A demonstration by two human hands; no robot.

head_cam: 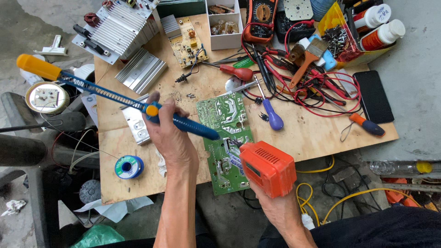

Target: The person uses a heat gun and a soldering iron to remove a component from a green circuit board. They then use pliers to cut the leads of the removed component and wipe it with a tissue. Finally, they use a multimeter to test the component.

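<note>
The right hand has its fingers clamped on an orange soldering gun, tip on the green board lying on the bench. The left hand grips a blue desoldering pump, nozzle touching the board. A solder spool lies left.

One head-worn camera looks steeply down from above the desk, near enough that both forearms enter from the bottom edge. The desk fills the middle and top of the view, slightly turned; bare floor shows along the left, right and bottom edges.
</note>
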